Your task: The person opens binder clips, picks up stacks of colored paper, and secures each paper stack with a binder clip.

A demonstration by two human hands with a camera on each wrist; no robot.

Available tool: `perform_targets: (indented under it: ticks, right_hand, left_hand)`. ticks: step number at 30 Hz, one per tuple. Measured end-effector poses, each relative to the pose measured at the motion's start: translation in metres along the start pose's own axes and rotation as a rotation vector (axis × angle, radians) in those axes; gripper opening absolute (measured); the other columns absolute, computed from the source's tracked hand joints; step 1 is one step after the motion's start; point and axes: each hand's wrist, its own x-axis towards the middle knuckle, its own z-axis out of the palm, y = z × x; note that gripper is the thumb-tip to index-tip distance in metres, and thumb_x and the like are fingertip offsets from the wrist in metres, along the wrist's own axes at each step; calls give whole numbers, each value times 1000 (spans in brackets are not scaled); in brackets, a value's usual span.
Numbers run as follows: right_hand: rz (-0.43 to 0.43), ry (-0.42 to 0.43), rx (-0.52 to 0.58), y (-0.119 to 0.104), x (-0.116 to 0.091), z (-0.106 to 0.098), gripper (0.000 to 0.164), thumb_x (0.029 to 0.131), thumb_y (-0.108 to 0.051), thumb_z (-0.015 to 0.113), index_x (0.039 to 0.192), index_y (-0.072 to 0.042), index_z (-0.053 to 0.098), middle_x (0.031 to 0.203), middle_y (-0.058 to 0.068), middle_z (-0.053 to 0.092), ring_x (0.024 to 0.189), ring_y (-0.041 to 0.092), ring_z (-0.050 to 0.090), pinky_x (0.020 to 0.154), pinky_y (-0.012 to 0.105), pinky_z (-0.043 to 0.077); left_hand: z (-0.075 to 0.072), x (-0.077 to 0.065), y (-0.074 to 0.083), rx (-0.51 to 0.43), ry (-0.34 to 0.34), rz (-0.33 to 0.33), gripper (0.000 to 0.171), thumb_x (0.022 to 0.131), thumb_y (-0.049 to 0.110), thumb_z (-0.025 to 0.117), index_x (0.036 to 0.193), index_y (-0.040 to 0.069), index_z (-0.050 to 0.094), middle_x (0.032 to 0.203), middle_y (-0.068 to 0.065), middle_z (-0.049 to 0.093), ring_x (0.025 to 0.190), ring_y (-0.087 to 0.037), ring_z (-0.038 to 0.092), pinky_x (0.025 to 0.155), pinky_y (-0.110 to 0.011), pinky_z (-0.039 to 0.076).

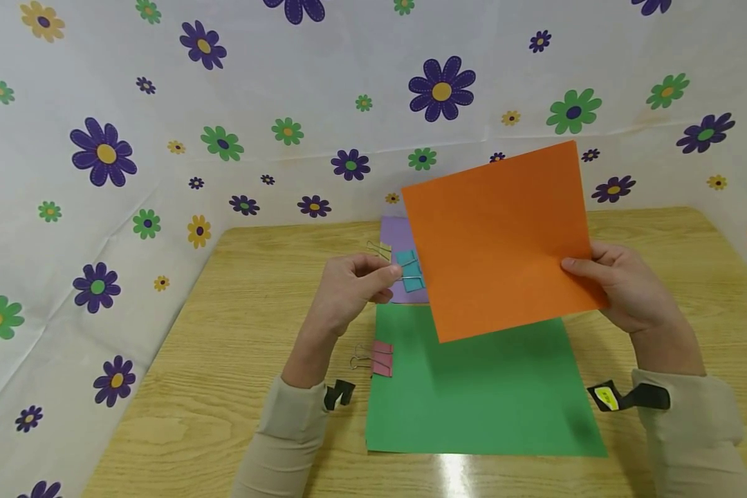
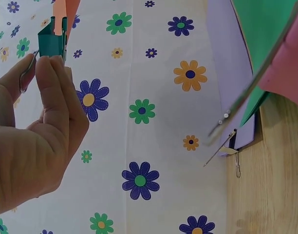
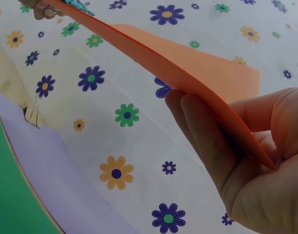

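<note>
An orange sheet of paper [image 1: 504, 242] is held up, tilted, above the table. My right hand [image 1: 629, 287] grips its right edge, thumb on the near face and fingers behind, as the right wrist view shows. At the sheet's left edge my left hand [image 1: 355, 290] pinches the wire handles of a teal binder clip [image 1: 413, 271]. In the left wrist view the orange edge meets the mouth of the teal clip [image 2: 51, 43]. Below lies a green sheet [image 1: 473, 394] with a pink binder clip [image 1: 382, 358] on its left edge.
Behind the green sheet lies a purple sheet [image 1: 395, 227], partly hidden by the orange one, with a yellow binder clip [image 1: 385, 250] on its left edge. The wooden table [image 1: 224, 332] ends at a flower-patterned cloth [image 1: 255, 69] at the back and sides.
</note>
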Motion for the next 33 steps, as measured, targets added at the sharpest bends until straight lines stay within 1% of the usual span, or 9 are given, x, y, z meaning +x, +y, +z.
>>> perform_targets:
  ticks: [6,8,16,20,23,28,30,33]
  right_hand:
    - [-2,-5,-7,0,0,0,30,102,-1,50,115,-15,73,108,2,68,86,18,73,75,29,58]
    - [-5,-8,-12,1,0,1,29,102,-1,51,115,-14,73,108,2,68,86,18,73,74,29,58]
    - [-3,-22,-11,3,2,8,30,102,0,50,115,-14,73,106,4,69,85,19,73,74,30,58]
    - [8,-37,-17,4,3,10,29,102,-1,51,116,-15,72,107,4,69,85,19,73,74,30,58]
    - [-5,-35,-6,3,2,8,31,102,0,50,116,-15,73,106,3,69,85,18,73,74,30,58]
    - [-22,-11,72,1,-2,0,33,102,3,47,113,-13,74,106,3,70,85,18,73,73,30,59]
    - [-10,-9,71,1,-1,0,32,102,2,48,113,-12,74,106,3,70,86,18,73,74,30,58]
    - [5,-6,35,1,0,0,29,101,0,50,113,-13,73,107,3,69,86,18,72,74,29,58]
  left_hand:
    - [0,-1,1,-3,-8,-7,27,89,19,74,105,-3,72,95,-14,70,74,-23,70,73,-37,59]
    - [0,-1,0,-1,-11,-5,27,89,19,74,104,-3,72,96,-17,70,74,-23,70,73,-36,59]
    - [2,0,0,25,-19,1,28,90,20,74,105,-4,72,96,-17,69,76,-24,68,73,-36,59]
    - [2,1,-1,25,-27,-2,29,90,20,73,105,-4,71,98,-21,68,76,-23,67,73,-35,59]
    - [2,1,-2,25,-25,0,29,90,20,73,105,-5,71,99,-23,68,75,-24,67,73,-35,59]
    - [1,2,-1,23,-9,2,28,90,20,73,104,-4,72,95,-17,69,74,-23,68,71,-36,59]
    - [1,2,-1,25,-10,0,29,89,20,73,104,-4,72,94,-15,69,74,-23,68,71,-36,59]
    - [0,2,-1,30,-10,-4,29,89,21,73,104,-4,71,95,-15,69,74,-23,68,71,-36,59]
